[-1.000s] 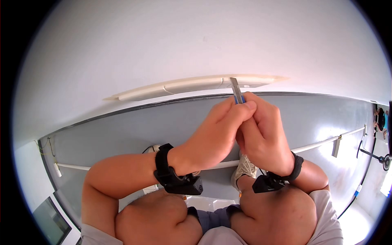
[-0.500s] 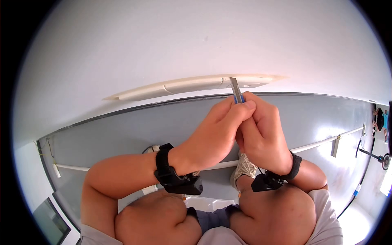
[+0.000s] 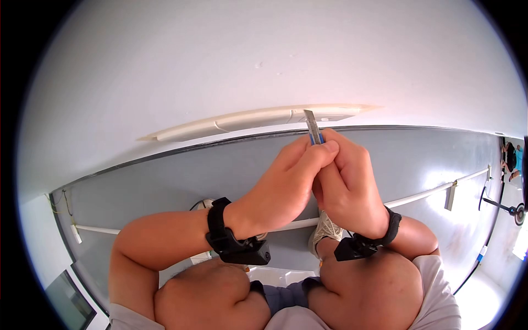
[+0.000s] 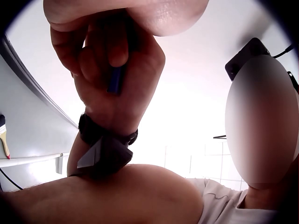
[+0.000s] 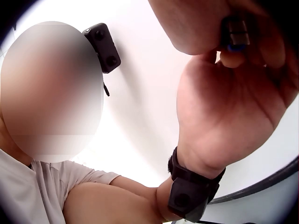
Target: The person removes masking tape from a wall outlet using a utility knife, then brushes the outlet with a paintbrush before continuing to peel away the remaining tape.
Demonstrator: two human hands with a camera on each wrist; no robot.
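Both hands are clasped together around a utility knife (image 3: 313, 126) with a blue body, its bare metal blade pointing up and away. My left hand (image 3: 287, 184) curls in from the left, thumb lying across the top of the grip. From the other side my right hand (image 3: 350, 184) wraps the handle; in the left wrist view its fingers surround the blue handle end (image 4: 115, 80). The blade tip overlaps a long white panel (image 3: 253, 120) on the wall in the head view. That panel has seams and a beige border.
A dark edge strip runs where the white wall (image 3: 247, 49) meets a grey surface (image 3: 247, 146). A white pipe (image 3: 418, 196) crosses beyond the knees, near a shoe (image 3: 328, 226). A paintbrush (image 4: 4, 140) shows at the left. A fan (image 3: 517, 213) stands far right.
The head view has shifted slightly, so panel, hands and knife appear a little lower and further left. The grip on the knife looks the same; the blade sits slightly further right along the panel.
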